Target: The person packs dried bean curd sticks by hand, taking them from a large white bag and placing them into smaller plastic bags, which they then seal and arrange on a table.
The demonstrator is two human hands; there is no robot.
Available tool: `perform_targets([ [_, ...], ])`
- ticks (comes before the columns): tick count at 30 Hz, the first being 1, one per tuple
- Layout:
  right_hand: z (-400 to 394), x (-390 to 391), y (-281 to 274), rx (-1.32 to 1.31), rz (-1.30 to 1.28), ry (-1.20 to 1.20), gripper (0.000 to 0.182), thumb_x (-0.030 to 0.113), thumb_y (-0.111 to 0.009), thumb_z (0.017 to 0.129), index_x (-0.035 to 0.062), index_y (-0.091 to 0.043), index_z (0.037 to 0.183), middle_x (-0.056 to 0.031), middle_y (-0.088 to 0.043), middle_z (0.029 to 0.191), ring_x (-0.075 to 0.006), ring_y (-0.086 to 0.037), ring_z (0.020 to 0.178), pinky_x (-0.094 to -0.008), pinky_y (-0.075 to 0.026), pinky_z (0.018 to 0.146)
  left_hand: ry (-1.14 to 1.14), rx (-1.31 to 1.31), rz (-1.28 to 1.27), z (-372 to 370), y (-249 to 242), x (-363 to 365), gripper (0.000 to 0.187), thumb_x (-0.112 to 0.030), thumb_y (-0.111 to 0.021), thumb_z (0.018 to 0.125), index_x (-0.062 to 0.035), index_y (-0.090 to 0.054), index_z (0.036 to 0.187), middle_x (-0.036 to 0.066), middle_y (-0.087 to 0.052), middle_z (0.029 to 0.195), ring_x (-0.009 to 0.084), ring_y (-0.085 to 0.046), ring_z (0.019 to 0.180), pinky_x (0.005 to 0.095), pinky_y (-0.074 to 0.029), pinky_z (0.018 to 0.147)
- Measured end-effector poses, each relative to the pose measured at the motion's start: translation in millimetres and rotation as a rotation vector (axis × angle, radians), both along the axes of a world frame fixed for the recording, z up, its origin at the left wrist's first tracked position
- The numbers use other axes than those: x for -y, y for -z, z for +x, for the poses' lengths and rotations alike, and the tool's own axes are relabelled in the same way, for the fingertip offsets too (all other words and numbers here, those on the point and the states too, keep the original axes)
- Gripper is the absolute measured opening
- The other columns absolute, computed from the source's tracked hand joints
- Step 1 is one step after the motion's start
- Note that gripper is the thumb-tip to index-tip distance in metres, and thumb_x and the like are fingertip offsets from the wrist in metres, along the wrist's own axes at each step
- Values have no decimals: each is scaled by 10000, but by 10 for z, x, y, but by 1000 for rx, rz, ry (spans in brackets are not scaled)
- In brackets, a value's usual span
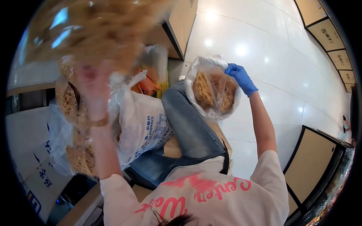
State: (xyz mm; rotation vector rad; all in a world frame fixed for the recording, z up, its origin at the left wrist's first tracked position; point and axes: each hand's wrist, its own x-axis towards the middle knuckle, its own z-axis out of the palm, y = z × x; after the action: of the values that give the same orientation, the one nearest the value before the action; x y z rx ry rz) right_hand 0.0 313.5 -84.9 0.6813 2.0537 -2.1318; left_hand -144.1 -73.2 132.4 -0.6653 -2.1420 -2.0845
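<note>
My left hand (92,75), bare and blurred by motion, holds up a large clear plastic bag of tan, strip-like pieces (94,30) close to the camera. Its fingers are partly lost in the blur at the bag's lower edge. My right hand (241,78) wears a blue glove and pinches the rim of a white woven sack (192,100) beside my knee. Inside this sack are clear bags of yellowish and brown strips (213,90). Under my left forearm, more clear bags of pale strips (81,160) lie beside a white sack with blue print (145,120).
An orange package (146,86) lies behind the printed sack, near a wooden cabinet (181,26). Shiny pale floor tiles (264,49) stretch to the right. Wooden-fronted boxes or cabinets (332,35) line the far right, with another panel (311,165) at lower right.
</note>
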Motion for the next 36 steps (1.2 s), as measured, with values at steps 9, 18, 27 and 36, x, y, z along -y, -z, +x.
perform_targets([
  [9,122,-347,756,-417,5,50,315,208,-507,901,84,-483,1190,-41,-574,1046,-146,-554,874,-274,-449,813,548,-147,-527,758,1628,-1522,259,-66,-624,773,-26,-501,998,90,-552,1139,232,-618,858,303,-519,670],
  [18,1166,187,-408,411,-182,474,648,376,-564,844,106,-303,1372,-84,-436,1292,-193,-402,1191,-359,-350,971,690,-462,-768,891,2075,-1546,179,-8,-538,749,-52,-506,920,43,-572,1108,241,-609,865,308,-517,665],
  [27,2081,776,-215,363,-342,461,920,148,-642,791,147,1,1449,-175,-314,1386,-244,-444,1180,-329,-448,900,1249,-64,-961,879,2099,-2230,260,-84,-575,744,-82,-509,995,70,-543,1110,300,-560,953,376,-489,778],
  [36,2538,1223,-49,220,-447,847,763,141,-543,862,224,-60,1447,-136,-347,1369,-234,-431,1188,-353,-422,937,764,489,-930,1220,2734,-2653,501,-319,-584,745,81,-555,1045,257,-603,1012,354,-586,954,402,-447,833],
])
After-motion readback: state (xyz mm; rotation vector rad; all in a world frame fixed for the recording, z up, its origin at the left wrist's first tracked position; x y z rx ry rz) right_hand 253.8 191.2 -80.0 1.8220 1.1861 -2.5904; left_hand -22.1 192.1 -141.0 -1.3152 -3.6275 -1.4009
